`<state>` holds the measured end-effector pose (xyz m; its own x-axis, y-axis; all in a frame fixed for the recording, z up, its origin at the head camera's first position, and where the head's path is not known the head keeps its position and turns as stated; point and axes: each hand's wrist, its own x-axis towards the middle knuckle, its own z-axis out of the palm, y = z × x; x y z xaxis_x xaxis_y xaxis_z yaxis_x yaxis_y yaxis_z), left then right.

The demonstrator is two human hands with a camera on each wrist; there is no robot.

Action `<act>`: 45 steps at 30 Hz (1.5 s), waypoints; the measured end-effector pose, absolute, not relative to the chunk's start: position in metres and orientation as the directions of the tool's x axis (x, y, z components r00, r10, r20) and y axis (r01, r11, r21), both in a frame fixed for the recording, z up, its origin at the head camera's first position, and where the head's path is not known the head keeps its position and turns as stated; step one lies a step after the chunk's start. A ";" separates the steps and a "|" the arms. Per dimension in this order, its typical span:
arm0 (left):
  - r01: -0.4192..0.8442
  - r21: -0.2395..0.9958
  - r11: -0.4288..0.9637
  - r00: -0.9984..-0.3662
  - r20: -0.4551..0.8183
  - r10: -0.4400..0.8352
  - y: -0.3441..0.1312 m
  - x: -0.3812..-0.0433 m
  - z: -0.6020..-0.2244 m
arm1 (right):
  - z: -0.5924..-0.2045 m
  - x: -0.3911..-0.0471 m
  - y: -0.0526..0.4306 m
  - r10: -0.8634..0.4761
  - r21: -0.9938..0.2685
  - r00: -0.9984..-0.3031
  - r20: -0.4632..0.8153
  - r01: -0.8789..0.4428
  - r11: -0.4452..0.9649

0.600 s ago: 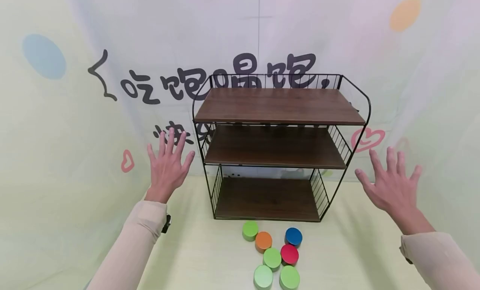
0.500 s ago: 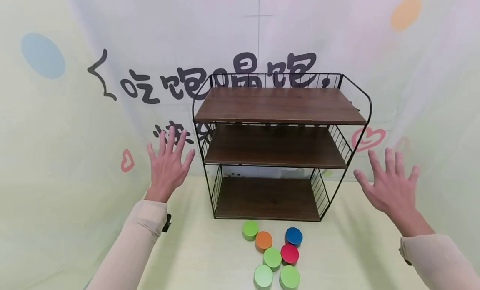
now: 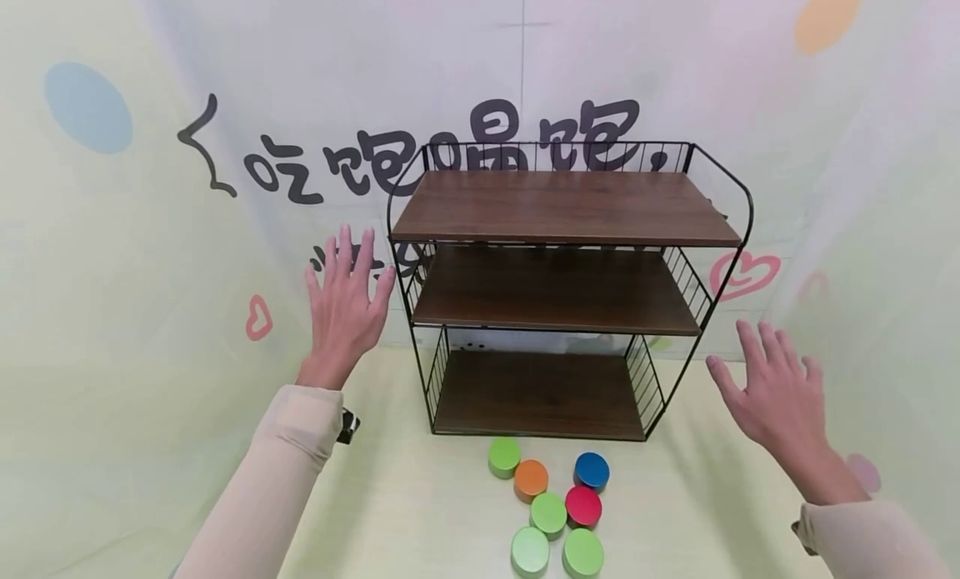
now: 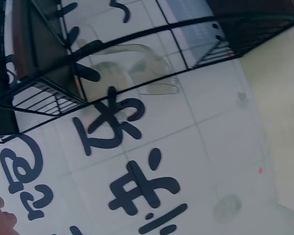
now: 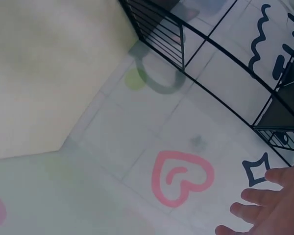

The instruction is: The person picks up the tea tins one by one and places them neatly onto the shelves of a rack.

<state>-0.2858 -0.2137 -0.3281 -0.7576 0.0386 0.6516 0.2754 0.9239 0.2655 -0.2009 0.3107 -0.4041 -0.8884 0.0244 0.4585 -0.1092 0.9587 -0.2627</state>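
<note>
A three-tier shelf rack (image 3: 558,291) with black wire sides and dark wood boards stands on the table. My left hand (image 3: 347,316) hovers left of it, fingers spread, holding nothing. On the rack's other side my right hand (image 3: 776,396) is also raised in the air, fingers apart, with nothing in it. In front of the rack lie several round lidded pieces: a green one (image 3: 505,456), an orange one (image 3: 531,480), a blue one (image 3: 592,471), a red one (image 3: 583,506), and more green ones (image 3: 548,514). Neither hand touches the rack or the round pieces.
Behind the rack hangs a pale printed cloth (image 3: 225,254) with black lettering and pink hearts. It also closes in both sides. The light table (image 3: 420,512) extends under the rack and the round pieces. All three shelf boards are bare.
My left hand has risen slightly and shifted a little right. The right hand has dropped slightly and its fingers have drawn somewhat closer together. The head view has shifted a little.
</note>
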 end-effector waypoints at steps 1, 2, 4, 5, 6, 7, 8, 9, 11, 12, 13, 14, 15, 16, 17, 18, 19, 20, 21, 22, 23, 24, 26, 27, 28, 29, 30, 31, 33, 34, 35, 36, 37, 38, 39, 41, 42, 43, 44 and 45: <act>0.288 0.275 0.917 -0.748 0.662 0.036 -0.212 -0.285 -0.324 | -0.406 -0.199 0.309 0.028 -0.269 -0.885 0.465 -0.111 0.957; 0.302 0.282 0.911 -0.737 0.675 0.035 -0.210 -0.285 -0.321 | -0.408 -0.197 0.308 0.032 -0.278 -0.883 0.468 -0.113 0.954; 0.330 0.292 0.898 -0.713 0.700 0.034 -0.206 -0.284 -0.314 | -0.411 -0.193 0.305 0.044 -0.298 -0.879 0.475 -0.113 0.948; 0.345 0.295 0.891 -0.701 0.712 0.036 -0.205 -0.284 -0.311 | -0.413 -0.192 0.304 0.050 -0.307 -0.878 0.476 -0.112 0.945; 0.358 0.299 0.884 -0.693 0.720 0.037 -0.203 -0.283 -0.308 | -0.415 -0.190 0.303 0.057 -0.314 -0.878 0.475 -0.109 0.943; 0.372 0.302 0.878 -0.683 0.729 0.039 -0.201 -0.283 -0.305 | -0.417 -0.189 0.302 0.063 -0.321 -0.876 0.478 -0.107 0.941; 0.386 0.304 0.871 -0.674 0.737 0.042 -0.199 -0.282 -0.303 | -0.419 -0.188 0.301 0.068 -0.327 -0.873 0.482 -0.107 0.939; 0.400 0.306 0.864 -0.668 0.743 0.046 -0.197 -0.282 -0.301 | -0.421 -0.187 0.300 0.072 -0.331 -0.871 0.486 -0.107 0.938; 0.421 0.312 0.851 -0.664 0.746 0.054 -0.194 -0.282 -0.297 | -0.426 -0.186 0.298 0.076 -0.330 -0.862 0.502 -0.109 0.937; 0.428 0.317 0.846 -0.664 0.745 0.056 -0.192 -0.282 -0.295 | -0.429 -0.185 0.297 0.079 -0.330 -0.856 0.511 -0.111 0.938; 0.435 0.327 0.839 -0.666 0.743 0.056 -0.191 -0.282 -0.293 | -0.431 -0.184 0.296 0.081 -0.329 -0.849 0.522 -0.113 0.938; 0.442 0.341 0.830 -0.672 0.739 0.054 -0.190 -0.282 -0.292 | -0.434 -0.184 0.295 0.080 -0.323 -0.841 0.534 -0.116 0.939; 0.448 0.359 0.819 -0.680 0.732 0.051 -0.189 -0.282 -0.290 | -0.436 -0.183 0.294 0.080 -0.318 -0.835 0.545 -0.118 0.941; 0.454 0.381 0.805 -0.690 0.723 0.047 -0.188 -0.282 -0.289 | -0.438 -0.182 0.293 0.080 -0.313 -0.828 0.555 -0.120 0.942; 0.463 0.403 0.789 -0.699 0.714 0.046 -0.187 -0.283 -0.288 | -0.441 -0.182 0.291 0.078 -0.309 -0.822 0.565 -0.123 0.943; 0.473 0.426 0.772 -0.709 0.704 0.046 -0.186 -0.283 -0.287 | -0.443 -0.181 0.290 0.076 -0.307 -0.819 0.569 -0.126 0.943; 0.484 0.449 0.751 -0.720 0.692 0.050 -0.185 -0.283 -0.286 | -0.445 -0.181 0.288 0.073 -0.305 -0.815 0.574 -0.130 0.944; 0.493 0.468 0.733 -0.730 0.682 0.055 -0.184 -0.284 -0.285 | -0.448 -0.180 0.287 0.068 -0.302 -0.813 0.578 -0.136 0.944; 0.504 0.486 0.714 -0.738 0.672 0.063 -0.182 -0.285 -0.284 | -0.451 -0.179 0.285 0.064 -0.303 -0.813 0.579 -0.141 0.943; 0.513 0.503 0.696 -0.745 0.663 0.070 -0.181 -0.285 -0.283 | -0.454 -0.179 0.283 0.058 -0.302 -0.813 0.579 -0.147 0.942; 0.521 0.514 0.681 -0.750 0.657 0.078 -0.179 -0.286 -0.282 | -0.457 -0.178 0.281 0.049 -0.299 -0.813 0.581 -0.157 0.941; 0.528 0.523 0.669 -0.753 0.653 0.084 -0.178 -0.287 -0.281 | -0.460 -0.177 0.279 0.041 -0.298 -0.813 0.581 -0.166 0.940; 0.542 0.529 0.652 -0.750 0.654 0.093 -0.175 -0.289 -0.280 | -0.468 -0.177 0.275 0.018 -0.290 -0.811 0.584 -0.188 0.938; 0.547 0.531 0.647 -0.749 0.656 0.094 -0.174 -0.290 -0.278 | -0.471 -0.176 0.272 0.008 -0.289 -0.812 0.583 -0.199 0.936; 0.548 0.532 0.645 -0.747 0.658 0.093 -0.174 -0.290 -0.277 | -0.475 -0.176 0.270 -0.003 -0.286 -0.813 0.583 -0.209 0.935; 0.552 0.532 0.642 -0.745 0.660 0.094 -0.173 -0.291 -0.276 | -0.478 -0.176 0.268 -0.015 -0.282 -0.813 0.582 -0.219 0.934; 0.552 0.532 0.642 -0.746 0.659 0.095 -0.173 -0.292 -0.275 | -0.481 -0.176 0.266 -0.023 -0.281 -0.816 0.578 -0.225 0.933; 0.553 0.530 0.643 -0.745 0.660 0.098 -0.173 -0.293 -0.274 | -0.484 -0.176 0.264 -0.033 -0.278 -0.820 0.571 -0.232 0.932; 0.545 0.535 0.646 -0.755 0.648 0.100 -0.172 -0.295 -0.272 | -0.489 -0.175 0.259 -0.048 -0.275 -0.834 0.550 -0.235 0.932; 0.542 0.538 0.646 -0.760 0.642 0.103 -0.172 -0.296 -0.271 | -0.491 -0.175 0.257 -0.054 -0.276 -0.843 0.535 -0.235 0.932; 0.540 0.538 0.647 -0.764 0.637 0.107 -0.172 -0.296 -0.270 | -0.493 -0.174 0.254 -0.060 -0.277 -0.852 0.520 -0.235 0.932; 0.535 0.539 0.650 -0.768 0.631 0.109 -0.172 -0.297 -0.269 | -0.495 -0.174 0.252 -0.064 -0.280 -0.862 0.503 -0.233 0.931; 0.535 0.537 0.652 -0.769 0.629 0.112 -0.172 -0.298 -0.269 | -0.498 -0.173 0.250 -0.071 -0.285 -0.870 0.488 -0.236 0.929; 0.532 0.540 0.652 -0.772 0.626 0.111 -0.172 -0.298 -0.269 | -0.500 -0.173 0.248 -0.078 -0.289 -0.877 0.474 -0.239 0.927; 0.535 0.538 0.651 -0.769 0.629 0.112 -0.173 -0.298 -0.268 | -0.503 -0.173 0.246 -0.088 -0.292 -0.882 0.463 -0.246 0.924; 0.546 0.534 0.645 -0.759 0.641 0.113 -0.173 -0.300 -0.268 | -0.508 -0.173 0.242 -0.112 -0.295 -0.888 0.445 -0.264 0.918; 0.553 0.533 0.641 -0.754 0.647 0.113 -0.173 -0.300 -0.268 | -0.511 -0.174 0.241 -0.128 -0.298 -0.891 0.437 -0.277 0.913; 0.558 0.532 0.637 -0.750 0.652 0.113 -0.173 -0.300 -0.268 | -0.513 -0.174 0.240 -0.144 -0.301 -0.892 0.429 -0.291 0.908; 0.563 0.532 0.632 -0.747 0.655 0.113 -0.173 -0.301 -0.267 | -0.516 -0.174 0.239 -0.160 -0.303 -0.892 0.423 -0.305 0.903; 0.567 0.532 0.629 -0.744 0.658 0.114 -0.173 -0.301 -0.267 | -0.519 -0.174 0.238 -0.176 -0.305 -0.892 0.417 -0.319 0.897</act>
<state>-0.3010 -0.1733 -0.2671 -0.7440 0.1138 0.6585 0.5671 0.6288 0.5321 -0.1743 0.2382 -0.5186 -0.8919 -0.1760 0.4167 -0.3194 0.8973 -0.3047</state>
